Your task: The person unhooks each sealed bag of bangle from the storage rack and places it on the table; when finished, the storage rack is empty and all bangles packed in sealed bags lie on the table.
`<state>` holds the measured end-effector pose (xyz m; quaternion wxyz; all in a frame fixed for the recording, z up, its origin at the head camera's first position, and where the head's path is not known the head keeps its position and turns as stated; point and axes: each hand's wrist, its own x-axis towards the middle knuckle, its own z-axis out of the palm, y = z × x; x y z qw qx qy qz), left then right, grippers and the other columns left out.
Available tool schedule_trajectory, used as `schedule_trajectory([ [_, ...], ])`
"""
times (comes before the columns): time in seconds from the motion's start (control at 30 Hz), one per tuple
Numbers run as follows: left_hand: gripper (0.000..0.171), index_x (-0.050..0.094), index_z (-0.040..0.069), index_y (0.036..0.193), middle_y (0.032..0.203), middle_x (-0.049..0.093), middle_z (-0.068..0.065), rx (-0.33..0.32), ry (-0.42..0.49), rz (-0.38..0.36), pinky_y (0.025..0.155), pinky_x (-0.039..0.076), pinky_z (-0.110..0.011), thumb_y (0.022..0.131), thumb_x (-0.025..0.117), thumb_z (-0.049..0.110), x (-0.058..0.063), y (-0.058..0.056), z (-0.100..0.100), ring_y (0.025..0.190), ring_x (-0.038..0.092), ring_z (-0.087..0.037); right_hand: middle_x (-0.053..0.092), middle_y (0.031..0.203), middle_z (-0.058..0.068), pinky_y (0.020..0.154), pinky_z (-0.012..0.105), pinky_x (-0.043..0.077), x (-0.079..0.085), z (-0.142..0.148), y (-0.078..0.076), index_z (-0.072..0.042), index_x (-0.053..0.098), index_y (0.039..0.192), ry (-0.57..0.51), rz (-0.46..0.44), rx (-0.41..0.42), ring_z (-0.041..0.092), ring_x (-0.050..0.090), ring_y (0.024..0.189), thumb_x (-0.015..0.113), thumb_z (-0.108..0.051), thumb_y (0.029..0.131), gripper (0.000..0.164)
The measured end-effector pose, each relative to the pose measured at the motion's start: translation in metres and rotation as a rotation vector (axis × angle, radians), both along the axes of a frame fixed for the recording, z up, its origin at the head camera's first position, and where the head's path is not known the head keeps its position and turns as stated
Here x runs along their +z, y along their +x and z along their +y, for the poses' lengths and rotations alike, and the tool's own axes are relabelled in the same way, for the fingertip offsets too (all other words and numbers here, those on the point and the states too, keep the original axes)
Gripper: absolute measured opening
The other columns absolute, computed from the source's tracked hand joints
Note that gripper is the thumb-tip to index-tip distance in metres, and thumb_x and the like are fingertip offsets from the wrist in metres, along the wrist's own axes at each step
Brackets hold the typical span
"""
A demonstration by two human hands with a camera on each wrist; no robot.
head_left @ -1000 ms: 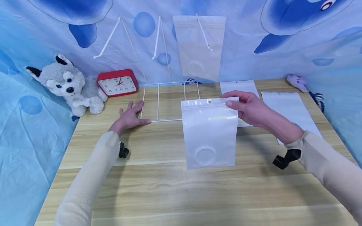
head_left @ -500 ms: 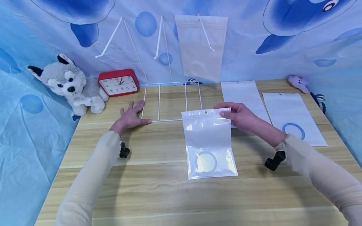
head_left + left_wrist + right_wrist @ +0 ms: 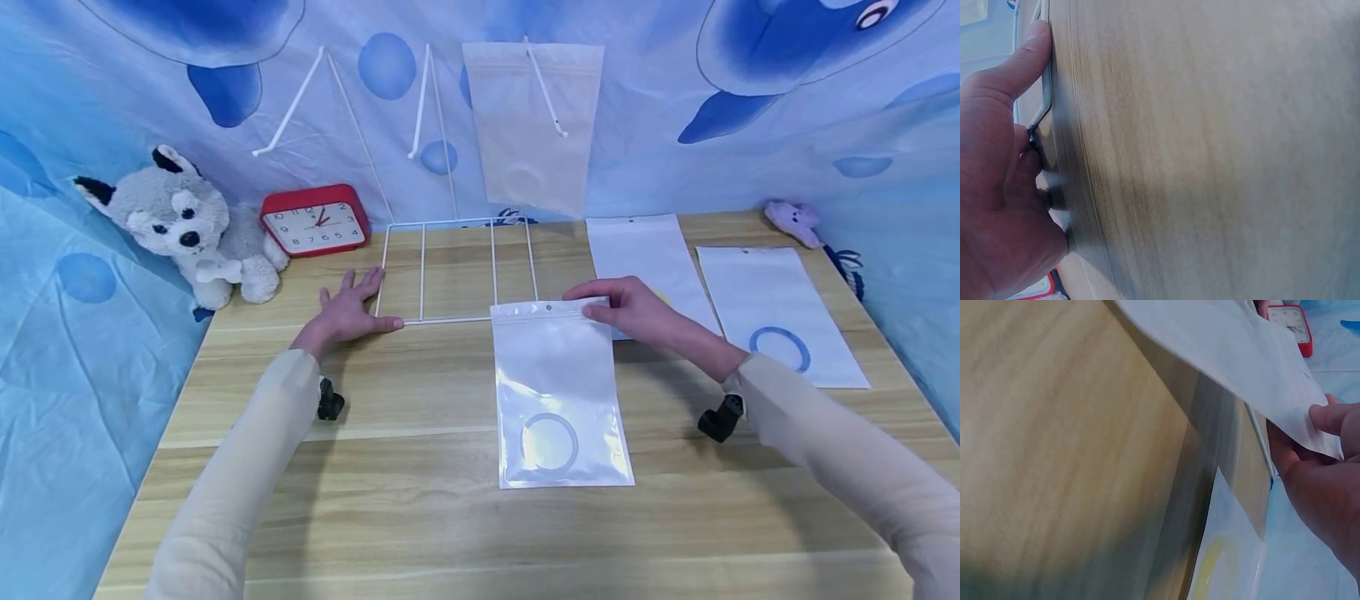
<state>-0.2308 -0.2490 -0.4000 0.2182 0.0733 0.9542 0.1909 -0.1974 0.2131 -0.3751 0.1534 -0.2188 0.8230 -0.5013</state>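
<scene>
At the counter (image 3: 375, 508), my right hand (image 3: 630, 310) pinches a white bag (image 3: 553, 362); my left hand (image 3: 347, 312), fingers spread, touches the rack (image 3: 422, 271).

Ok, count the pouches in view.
4: a hanging pouch on the rack, a held pouch in the right hand, plus an inner pouch and an outer pouch on the table at right. Others may be hidden.

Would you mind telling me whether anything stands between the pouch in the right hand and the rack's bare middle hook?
Nothing visible stands between the held pouch in the right hand and the middle hook; the hanging pouch is to the right, on the next hook.
</scene>
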Motion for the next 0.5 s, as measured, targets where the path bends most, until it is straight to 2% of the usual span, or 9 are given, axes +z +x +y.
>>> schedule_trajectory([
  [0.1,0.108,0.002,0.016,0.162,0.167,-0.001,-0.009,0.001,0.003,0.001,0.107,-0.018,-0.069,0.087,0.067,0.060,0.000,0.000,0.000,0.148,-0.018,-0.040,0.067,0.125,0.014,0.063,0.027,0.039,-0.002,-0.001,-0.005,-0.001,0.069,0.125,0.013,0.046,0.061,0.020,0.053,0.088,0.061,0.001,0.098,0.028],
  [0.17,0.108,0.003,0.016,0.162,0.167,-0.001,-0.009,0.001,0.003,0.003,0.107,-0.018,-0.068,0.087,0.067,0.060,0.000,0.000,0.000,0.148,-0.018,-0.040,0.067,0.125,0.015,0.064,0.026,0.039,-0.003,-0.001,-0.008,-0.001,0.069,0.124,0.029,0.059,0.089,0.022,0.056,0.092,0.061,0.002,0.097,0.028],
  [0.27,0.108,0.003,0.016,0.162,0.167,-0.001,-0.009,0.000,0.002,0.003,0.107,-0.018,-0.069,0.087,0.067,0.060,0.000,0.000,0.000,0.148,-0.018,-0.040,0.067,0.125,0.016,0.075,0.025,0.045,-0.004,-0.001,-0.011,0.000,0.069,0.124,0.048,0.073,0.127,0.025,0.060,0.108,0.061,0.003,0.097,0.028],
  [0.33,0.108,0.003,0.015,0.162,0.167,-0.001,-0.010,0.000,0.001,0.004,0.107,-0.017,-0.069,0.087,0.068,0.060,0.000,-0.001,0.000,0.148,-0.018,-0.040,0.067,0.125,0.016,0.081,0.027,0.046,-0.005,-0.001,-0.013,0.000,0.069,0.124,0.065,0.079,0.148,0.024,0.061,0.110,0.061,0.003,0.097,0.028],
  [0.37,0.108,0.003,0.015,0.161,0.167,-0.001,-0.010,0.000,0.001,0.003,0.107,-0.017,-0.069,0.087,0.068,0.060,0.001,-0.001,0.000,0.148,-0.018,-0.040,0.067,0.125,0.016,0.082,0.028,0.046,-0.006,0.000,-0.014,0.000,0.069,0.124,0.070,0.076,0.156,0.023,0.062,0.104,0.061,0.003,0.097,0.028],
  [0.43,0.108,0.003,0.015,0.161,0.167,-0.001,-0.010,-0.001,0.001,0.001,0.107,-0.018,-0.069,0.087,0.068,0.060,0.001,0.000,0.000,0.148,-0.018,-0.041,0.067,0.124,0.015,0.080,0.029,0.044,-0.006,0.000,-0.015,0.000,0.069,0.125,0.082,0.061,0.169,0.018,0.059,0.082,0.061,0.004,0.097,0.029],
  [0.5,0.108,0.004,0.015,0.161,0.167,-0.001,-0.010,0.000,0.001,-0.001,0.107,-0.018,-0.069,0.087,0.068,0.060,0.001,0.000,0.000,0.148,-0.018,-0.041,0.068,0.121,0.015,0.073,0.029,0.042,-0.006,0.000,-0.016,-0.001,0.069,0.125,0.096,0.049,0.179,0.013,0.045,0.062,0.061,0.004,0.097,0.030],
])
